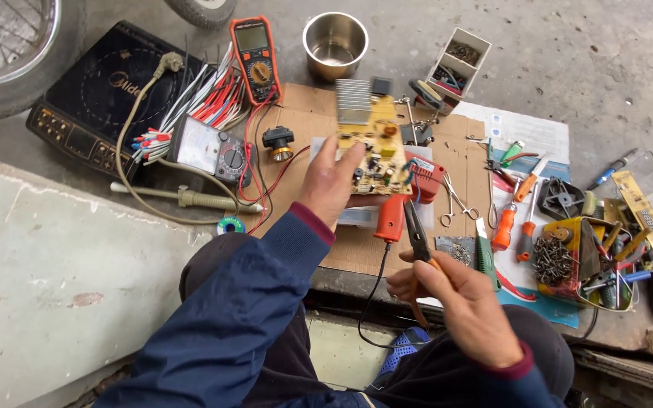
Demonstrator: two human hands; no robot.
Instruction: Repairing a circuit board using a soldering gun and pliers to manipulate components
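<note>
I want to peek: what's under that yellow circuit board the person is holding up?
Under the yellow circuit board, held up by the left hand, lie brown cardboard, a red soldering gun and a clear plastic box. Anything directly behind the board is covered.

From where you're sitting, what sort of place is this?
Probably an informal electronics repair spot set up on a bare concrete floor. The left hand holds a yellow circuit board, the right hand grips pliers, and a multimeter lies nearby.

Around you lie an orange multimeter (pixel 255 60), a steel cup (pixel 335 44), a black induction cooker (pixel 92 94) and orange-handled screwdrivers (pixel 514 223).
</note>
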